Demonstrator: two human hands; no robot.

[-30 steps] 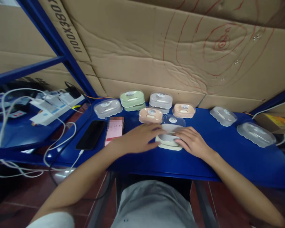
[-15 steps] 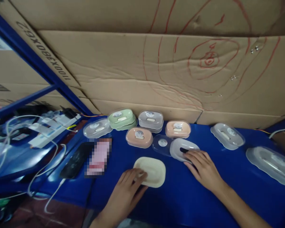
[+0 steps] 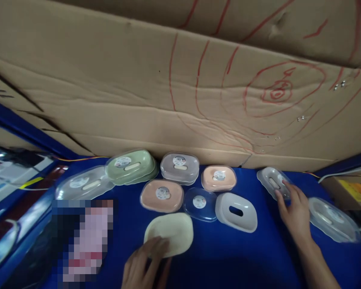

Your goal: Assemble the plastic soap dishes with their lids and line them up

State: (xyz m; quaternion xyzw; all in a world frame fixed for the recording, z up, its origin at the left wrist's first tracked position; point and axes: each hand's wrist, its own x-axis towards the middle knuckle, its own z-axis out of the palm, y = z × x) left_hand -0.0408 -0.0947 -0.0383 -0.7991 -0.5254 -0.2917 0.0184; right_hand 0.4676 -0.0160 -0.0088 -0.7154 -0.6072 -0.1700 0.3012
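Observation:
In my left hand (image 3: pixel 149 261) is a cream oval soap dish (image 3: pixel 176 230), its near left edge between my fingers on top and the thumb below. My right hand (image 3: pixel 296 212) is at a grey soap dish under a clear lid (image 3: pixel 270 180) on the right. Thumb and fingers are spread over its near right end; whether they press on it I cannot tell. Between the hands lies a pale grey oval piece with a dark slot (image 3: pixel 246 216). A loose clear lid with a round sticker (image 3: pixel 191 204) is beside it.
Several lidded soap dishes line the back: green (image 3: pixel 138 160), grey (image 3: pixel 180 164), peach (image 3: pixel 218 182). Another peach one (image 3: pixel 150 196) is nearer, and a clear-lidded one (image 3: pixel 333 216) is far right. A cardboard wall (image 3: pixel 123 88) rises behind the blue table (image 3: pixel 234 261). White cables (image 3: pixel 10 237) are at left.
My right hand has left the pale grey slotted piece and moved right to the grey lidded dish. My left hand still holds the cream dish. The view has shifted closer.

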